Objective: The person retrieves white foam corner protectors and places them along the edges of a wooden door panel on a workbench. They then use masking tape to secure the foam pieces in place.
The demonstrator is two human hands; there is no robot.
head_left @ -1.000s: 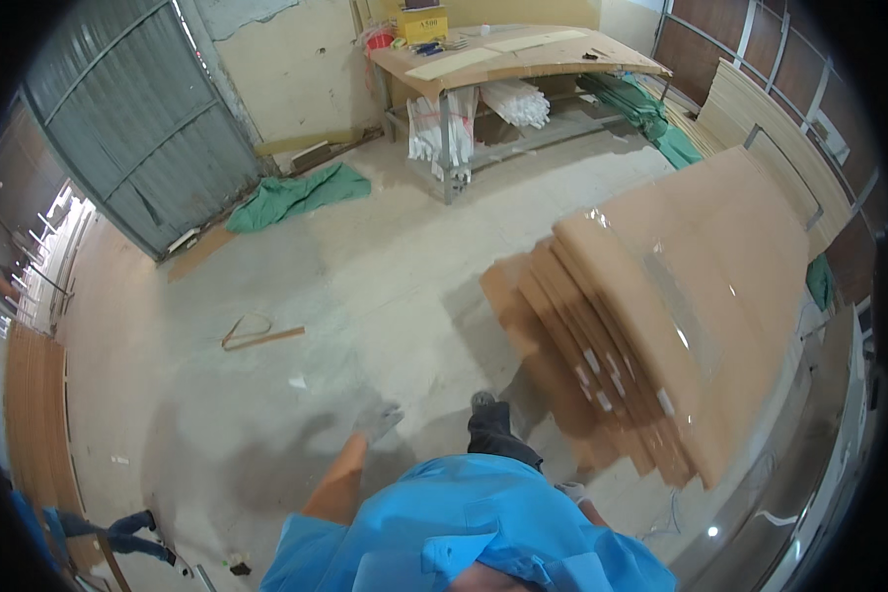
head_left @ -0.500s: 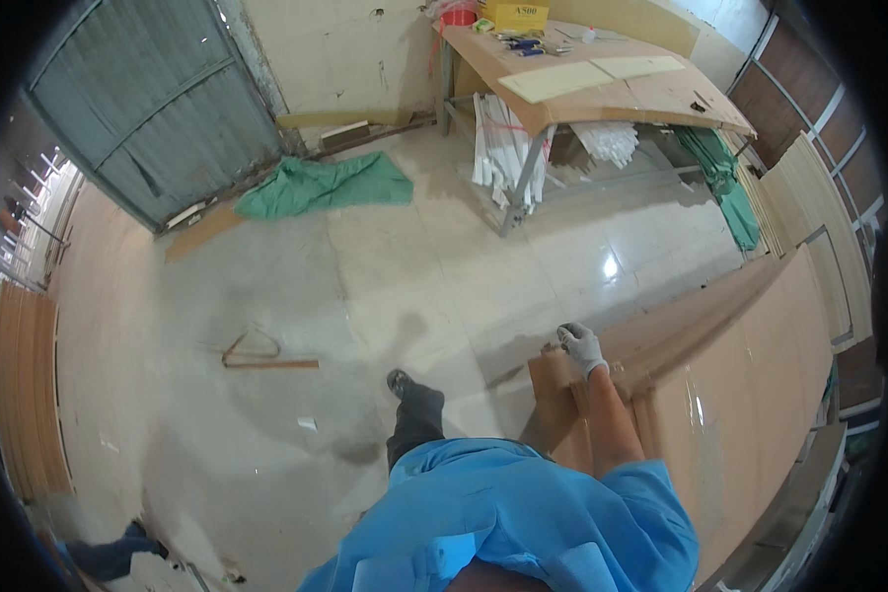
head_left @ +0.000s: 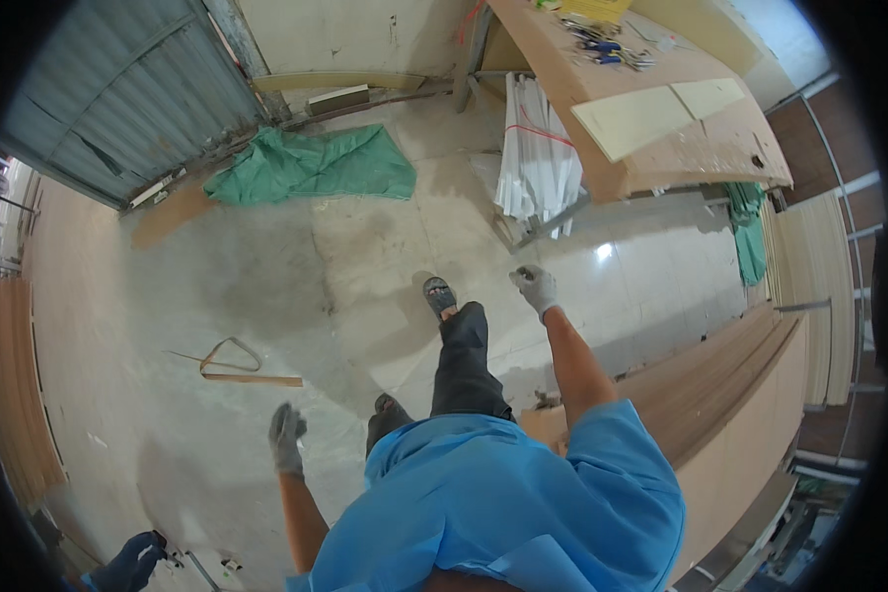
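My right hand [head_left: 536,288], in a pale glove with dark finger ends, is held out ahead over the floor. Its fingers are curled in, and I see nothing in them. My left hand [head_left: 287,439], gloved in grey, hangs low on the left, its thumb apart from loosely bent fingers and nothing visible in its hold. Nearest to it on the floor lies a bent brown strip [head_left: 252,379], looped at one end. Neither hand touches anything. On my right is a long stack of brown boards [head_left: 720,385], with a cardboard sheet [head_left: 750,419] along its outer side.
A workbench [head_left: 651,148] with pliers-like tools [head_left: 607,47] and pale panels [head_left: 633,126] stands ahead right. White strips [head_left: 538,158] are bundled below it. Green sheeting [head_left: 311,163] lies by the metal door [head_left: 118,89]. Boards [head_left: 10,375] stand left; another person's sleeve [head_left: 128,562] shows lower left.
I have stepped forward toward the bench. My right hand has left its place above the brown stack and moved out over the floor. My left hand has come into view.
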